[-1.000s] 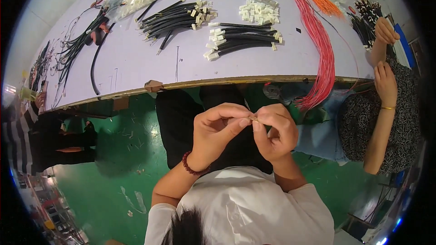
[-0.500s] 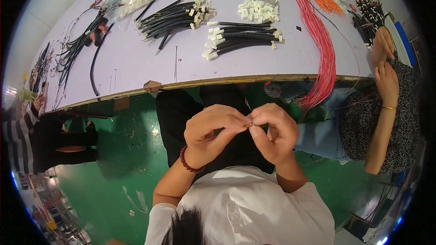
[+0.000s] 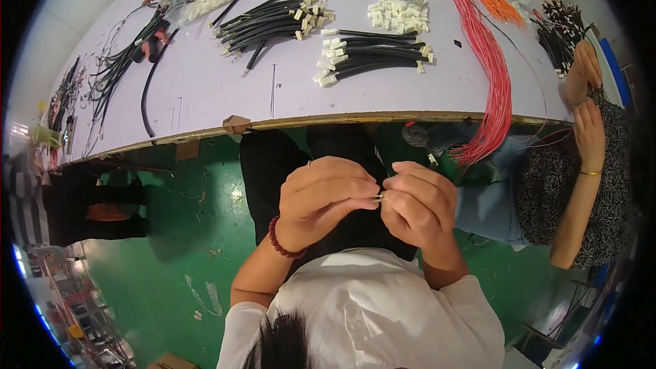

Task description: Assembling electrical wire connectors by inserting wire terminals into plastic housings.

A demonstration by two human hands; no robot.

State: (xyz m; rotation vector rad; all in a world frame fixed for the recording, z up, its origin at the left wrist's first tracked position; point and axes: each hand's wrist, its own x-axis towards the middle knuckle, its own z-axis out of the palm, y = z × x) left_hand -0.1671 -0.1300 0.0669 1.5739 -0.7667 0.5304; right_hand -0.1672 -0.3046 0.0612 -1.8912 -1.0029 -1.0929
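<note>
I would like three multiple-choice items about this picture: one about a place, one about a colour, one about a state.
1. Where does the long bundle of thin wires hang off the table?
A. right part of the near edge
B. left part of the near edge
C. far edge

2. What colour is that bundle?
A. green
B. pinkish red
C. white

3. How are the person's two hands?
A. flat on the table
B. far apart
C. together, pinching a small pale part

Key: 1 A, the wire bundle drops over the table edge at right. 2 B, it is pinkish red. 3 C, the left hand and right hand meet at the small part above the lap.
</note>
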